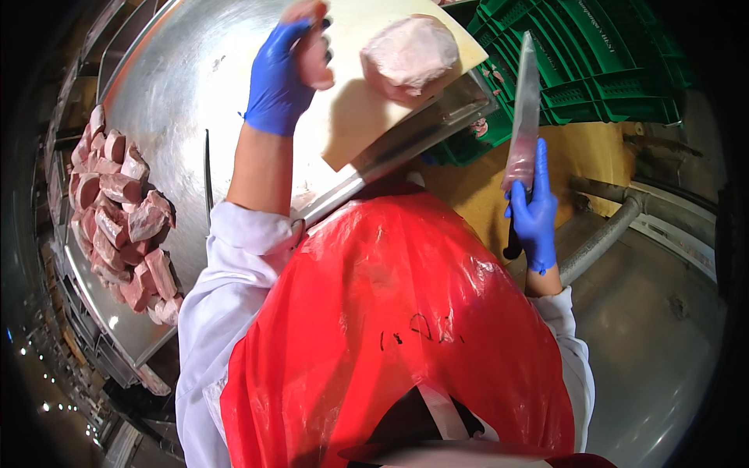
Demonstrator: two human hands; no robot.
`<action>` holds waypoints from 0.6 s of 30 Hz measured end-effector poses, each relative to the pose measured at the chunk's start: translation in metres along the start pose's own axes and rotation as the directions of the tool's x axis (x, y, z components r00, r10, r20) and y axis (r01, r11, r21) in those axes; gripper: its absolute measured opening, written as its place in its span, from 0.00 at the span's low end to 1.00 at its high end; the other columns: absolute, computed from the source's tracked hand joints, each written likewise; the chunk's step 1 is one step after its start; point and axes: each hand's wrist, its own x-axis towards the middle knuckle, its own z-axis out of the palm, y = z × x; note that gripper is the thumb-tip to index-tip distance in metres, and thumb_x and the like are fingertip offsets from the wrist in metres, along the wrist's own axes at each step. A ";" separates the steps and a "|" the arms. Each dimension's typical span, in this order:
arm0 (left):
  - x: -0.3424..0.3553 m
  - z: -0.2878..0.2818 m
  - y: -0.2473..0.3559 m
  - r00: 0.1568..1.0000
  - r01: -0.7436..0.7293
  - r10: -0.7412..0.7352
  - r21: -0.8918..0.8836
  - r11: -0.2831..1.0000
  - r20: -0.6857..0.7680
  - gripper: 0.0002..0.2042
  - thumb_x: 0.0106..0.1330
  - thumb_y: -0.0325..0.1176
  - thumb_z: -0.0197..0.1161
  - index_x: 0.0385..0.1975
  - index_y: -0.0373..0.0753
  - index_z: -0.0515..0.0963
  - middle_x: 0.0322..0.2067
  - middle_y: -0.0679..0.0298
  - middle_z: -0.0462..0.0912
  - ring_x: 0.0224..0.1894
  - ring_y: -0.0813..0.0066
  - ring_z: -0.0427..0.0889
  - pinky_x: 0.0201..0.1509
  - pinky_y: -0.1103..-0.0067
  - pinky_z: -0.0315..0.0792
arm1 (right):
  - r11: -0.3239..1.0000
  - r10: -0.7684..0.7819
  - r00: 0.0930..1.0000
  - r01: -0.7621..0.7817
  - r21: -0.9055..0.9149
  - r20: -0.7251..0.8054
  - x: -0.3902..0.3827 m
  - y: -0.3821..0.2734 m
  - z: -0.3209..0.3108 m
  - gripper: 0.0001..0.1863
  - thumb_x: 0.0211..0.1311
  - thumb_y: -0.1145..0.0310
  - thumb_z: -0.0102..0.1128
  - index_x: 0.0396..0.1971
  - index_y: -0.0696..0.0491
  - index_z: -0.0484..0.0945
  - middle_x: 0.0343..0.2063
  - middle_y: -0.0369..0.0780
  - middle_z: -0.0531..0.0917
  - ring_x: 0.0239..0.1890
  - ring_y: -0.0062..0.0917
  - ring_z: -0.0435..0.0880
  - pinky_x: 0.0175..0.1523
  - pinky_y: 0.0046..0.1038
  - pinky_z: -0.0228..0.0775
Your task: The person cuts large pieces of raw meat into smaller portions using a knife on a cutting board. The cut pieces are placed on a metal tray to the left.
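My left hand (279,87), in a blue glove, is raised over the left part of the pale cutting board (349,125). Its fingers are closed round a small piece of pink meat (314,64), slightly blurred. To its right, a large pale, rounded chunk of meat (409,54) lies on the board. My right hand (535,225), also gloved in blue, grips the dark handle of a long knife (527,101). The index finger stretches along the blade, which points up and away, off the board's right side.
Many cut pieces of meat (121,210) are heaped at the left of the steel table (175,86). A thin dark rod-like thing (208,168) lies nearby. Green crates (569,58) with meat scraps stand at the far right. A grey metal pipe (605,238) runs beside my right arm.
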 end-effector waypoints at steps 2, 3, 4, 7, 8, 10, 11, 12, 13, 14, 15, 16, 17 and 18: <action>0.025 0.045 -0.003 0.992 -0.059 0.024 0.283 0.957 0.123 0.16 0.69 0.40 0.61 0.47 0.34 0.73 0.35 0.58 0.76 0.33 0.68 0.78 0.38 0.74 0.73 | 0.997 -0.002 0.998 0.007 0.072 -0.065 0.023 0.012 -0.018 0.41 0.67 0.78 0.50 0.78 0.45 0.49 0.24 0.36 0.80 0.23 0.16 0.77 0.27 0.23 0.73; 0.041 0.085 -0.009 0.978 -0.141 0.066 0.391 0.909 0.200 0.14 0.70 0.41 0.61 0.30 0.36 0.78 0.17 0.61 0.76 0.18 0.71 0.77 0.22 0.76 0.72 | 0.994 0.003 0.995 0.008 0.106 -0.102 0.035 0.018 -0.028 0.41 0.67 0.78 0.51 0.78 0.46 0.48 0.25 0.35 0.80 0.23 0.15 0.76 0.27 0.22 0.73; 0.056 0.123 -0.021 0.987 -0.122 0.064 0.421 0.899 0.150 0.13 0.68 0.39 0.60 0.27 0.36 0.77 0.14 0.62 0.73 0.14 0.70 0.74 0.19 0.75 0.69 | 0.990 -0.034 0.992 0.050 0.135 -0.118 0.047 0.027 -0.038 0.40 0.67 0.78 0.51 0.77 0.47 0.49 0.28 0.36 0.81 0.23 0.14 0.76 0.26 0.21 0.74; 0.097 0.185 -0.057 0.978 -0.102 -0.014 0.536 0.838 0.207 0.11 0.65 0.37 0.61 0.28 0.35 0.77 0.18 0.60 0.77 0.19 0.68 0.79 0.24 0.76 0.73 | 0.966 -0.067 0.993 0.088 0.244 -0.094 0.081 0.055 -0.064 0.40 0.67 0.79 0.51 0.77 0.48 0.50 0.28 0.36 0.81 0.23 0.14 0.76 0.25 0.21 0.74; 0.127 0.164 -0.077 0.936 -0.344 0.283 0.717 0.607 0.210 0.17 0.62 0.43 0.65 0.38 0.32 0.79 0.32 0.50 0.84 0.38 0.58 0.86 0.42 0.72 0.79 | 0.965 -0.121 0.992 0.128 0.230 -0.041 0.093 0.057 -0.070 0.39 0.67 0.79 0.51 0.77 0.49 0.51 0.28 0.36 0.81 0.24 0.14 0.77 0.25 0.20 0.74; 0.109 0.165 -0.089 0.886 -0.371 0.345 0.920 0.127 0.309 0.27 0.58 0.48 0.68 0.48 0.30 0.77 0.43 0.45 0.83 0.49 0.51 0.82 0.54 0.68 0.76 | 0.966 -0.095 0.994 0.105 0.236 -0.055 0.100 0.074 -0.085 0.39 0.67 0.79 0.52 0.76 0.49 0.51 0.28 0.36 0.81 0.24 0.14 0.77 0.25 0.20 0.74; 0.096 0.162 -0.087 0.858 -0.348 0.351 0.927 -0.140 0.375 0.32 0.57 0.51 0.69 0.53 0.30 0.76 0.49 0.43 0.82 0.55 0.48 0.80 0.60 0.66 0.74 | 0.965 -0.082 0.995 0.095 0.243 -0.062 0.103 0.084 -0.092 0.38 0.67 0.79 0.52 0.76 0.50 0.51 0.29 0.37 0.82 0.24 0.14 0.77 0.25 0.20 0.74; 0.090 0.152 -0.094 0.920 -0.258 0.206 0.911 -0.322 0.333 0.45 0.50 0.58 0.71 0.61 0.28 0.70 0.56 0.38 0.77 0.59 0.43 0.77 0.64 0.63 0.71 | 0.963 -0.071 0.995 0.088 0.256 -0.075 0.103 0.097 -0.098 0.38 0.67 0.78 0.53 0.76 0.50 0.52 0.29 0.37 0.82 0.25 0.15 0.78 0.25 0.20 0.74; 0.065 0.167 -0.082 0.980 -0.166 0.052 0.933 -0.318 0.192 0.49 0.47 0.62 0.72 0.62 0.26 0.68 0.56 0.37 0.76 0.60 0.43 0.75 0.66 0.64 0.70 | 0.956 -0.077 0.995 0.091 0.280 -0.063 0.106 0.108 -0.102 0.38 0.67 0.78 0.53 0.76 0.50 0.52 0.30 0.37 0.82 0.25 0.15 0.78 0.25 0.20 0.75; 0.052 0.150 -0.085 0.992 -0.119 -0.013 0.902 -0.414 0.125 0.52 0.43 0.57 0.75 0.65 0.26 0.65 0.56 0.36 0.75 0.61 0.42 0.74 0.66 0.64 0.69 | 0.949 -0.089 0.995 0.099 0.300 -0.046 0.108 0.117 -0.105 0.38 0.67 0.78 0.53 0.76 0.50 0.52 0.31 0.37 0.82 0.25 0.15 0.78 0.25 0.20 0.75; 0.045 0.135 -0.088 0.988 -0.146 -0.031 0.879 -0.453 0.149 0.52 0.42 0.54 0.76 0.66 0.27 0.63 0.56 0.37 0.74 0.61 0.42 0.73 0.66 0.63 0.69 | 0.949 -0.073 0.997 0.077 0.307 -0.026 0.110 0.123 -0.107 0.39 0.67 0.78 0.54 0.76 0.50 0.52 0.31 0.37 0.82 0.26 0.15 0.78 0.25 0.21 0.75; 0.041 0.123 -0.088 0.984 -0.174 -0.044 0.853 -0.491 0.176 0.53 0.40 0.51 0.77 0.67 0.28 0.62 0.56 0.37 0.73 0.60 0.42 0.73 0.65 0.63 0.70 | 0.948 -0.063 0.998 0.063 0.313 -0.009 0.114 0.125 -0.108 0.39 0.67 0.78 0.54 0.76 0.50 0.52 0.32 0.38 0.82 0.26 0.15 0.78 0.25 0.21 0.75; 0.040 0.114 -0.085 0.978 -0.202 -0.059 0.825 -0.528 0.201 0.53 0.39 0.48 0.78 0.68 0.29 0.61 0.57 0.37 0.72 0.60 0.41 0.73 0.65 0.62 0.70 | 0.947 -0.053 0.999 0.048 0.318 0.009 0.118 0.127 -0.108 0.39 0.67 0.79 0.54 0.76 0.50 0.52 0.33 0.38 0.82 0.26 0.15 0.78 0.25 0.21 0.75; 0.041 0.113 -0.079 0.972 -0.230 -0.094 0.813 -0.535 0.213 0.54 0.37 0.45 0.78 0.68 0.29 0.60 0.57 0.38 0.71 0.60 0.41 0.72 0.64 0.62 0.70 | 0.933 -0.059 0.998 0.052 0.356 0.007 0.121 0.129 -0.108 0.38 0.67 0.78 0.55 0.75 0.51 0.53 0.33 0.39 0.83 0.26 0.15 0.79 0.25 0.21 0.76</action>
